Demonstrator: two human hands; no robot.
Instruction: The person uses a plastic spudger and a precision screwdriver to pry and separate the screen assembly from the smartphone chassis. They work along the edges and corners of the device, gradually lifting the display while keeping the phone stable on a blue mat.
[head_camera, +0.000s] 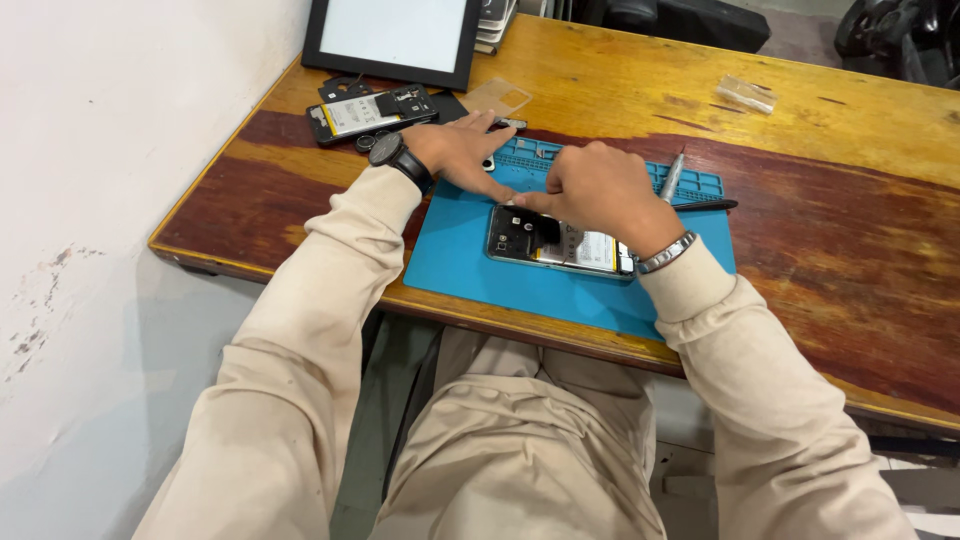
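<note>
An opened smartphone (545, 243) with its back cover off lies on a blue repair mat (460, 260). My left hand (462, 152) rests flat on the mat's far left part, a finger pressing down at the phone's top left corner. My right hand (600, 185) is curled over the phone's upper edge, its fingertips meeting the left finger there. Whether it pinches a small part is hidden. I wear a black watch on the left wrist and a metal bracelet on the right.
A second opened phone (368, 112) lies at the back left beside a black-framed tablet (395, 38). A clear plastic case (497, 97), a screwdriver (670, 178), a black stylus-like tool (705, 205) and a small clear bag (746, 93) lie on the wooden table (820, 240).
</note>
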